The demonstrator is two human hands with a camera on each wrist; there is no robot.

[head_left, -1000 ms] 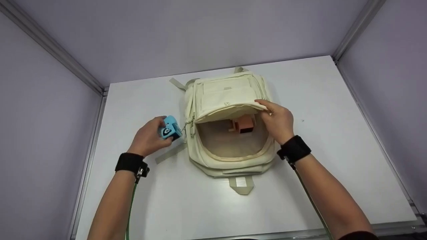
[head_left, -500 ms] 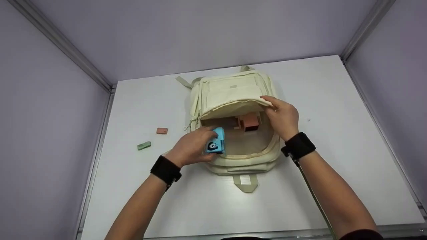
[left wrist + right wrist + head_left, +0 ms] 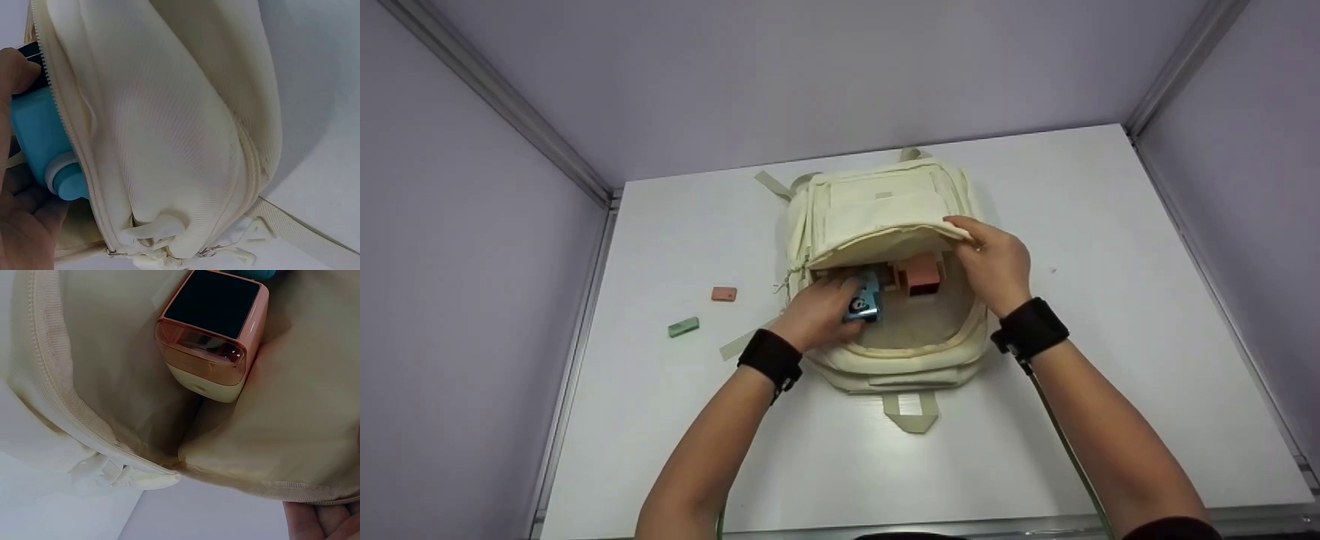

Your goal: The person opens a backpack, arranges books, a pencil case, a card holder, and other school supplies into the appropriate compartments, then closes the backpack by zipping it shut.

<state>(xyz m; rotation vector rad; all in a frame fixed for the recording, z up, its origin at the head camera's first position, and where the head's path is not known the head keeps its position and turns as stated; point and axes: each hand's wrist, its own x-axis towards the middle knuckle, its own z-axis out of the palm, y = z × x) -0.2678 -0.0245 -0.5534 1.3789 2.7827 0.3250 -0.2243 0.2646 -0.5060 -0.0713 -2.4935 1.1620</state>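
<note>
A cream backpack (image 3: 877, 184) lies on the white table with its main compartment unzipped. My left hand (image 3: 817, 311) is inside the left part of the opening, gripping a blue pencil sharpener (image 3: 865, 302) with a panda print; its round knob shows in the left wrist view. My right hand (image 3: 996, 266) pinches the edge of the front flap (image 3: 889, 244) and holds it raised. Inside, right of the blue one, sits an orange pencil sharpener (image 3: 921, 274). The right wrist view shows its dark panel, clear window and cream base (image 3: 211, 384). Some left fingertips are hidden.
On the table left of the backpack lie a small pink block (image 3: 724, 294) and a small green block (image 3: 684, 327), which look like erasers. A loose strap (image 3: 739, 345) sticks out at the bag's left. Grey panels (image 3: 840, 75) enclose the table.
My left hand has carried the blue pencil sharpener rightward from beside the backpack into its opening. The two small blocks have come into sight. My right hand keeps the flap raised.
</note>
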